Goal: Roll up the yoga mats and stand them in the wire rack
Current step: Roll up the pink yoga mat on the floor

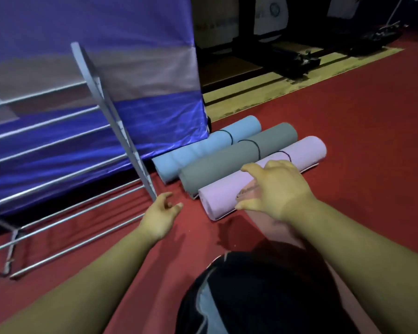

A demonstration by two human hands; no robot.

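Three rolled mats are lying side by side on the red floor (362, 112) at the middle of the frame, touching along their lengths: a blue mat (203, 148) farthest back, a grey mat (227, 165) in the middle and a pink mat (307, 149) nearest the person. Each is wearing a thin black band toward its far end, which seems to be what is keeping the rolls from springing open.

The right hand (275, 189) is reaching over the near half of the pink mat, fingers spread and arched across the top of the roll with the thumb down its near side. It appears to be resting on the mat rather than closing round it, probably to steady the roll or get a grip for lifting. The left hand (158, 215) is hovering just above the floor at lower centre, fingers loosely curled and holding nothing, close to the foot of the wire rack (121, 131).

The rack is occupying the left of the frame, its rails running in front of a purple cloth (82, 32), and no mat is showing in it. The rolling is looking done, so the standing-up step is what remains. The person's dark-clad knee (263, 297) is filling the bottom centre, suggesting a crouch or kneel.
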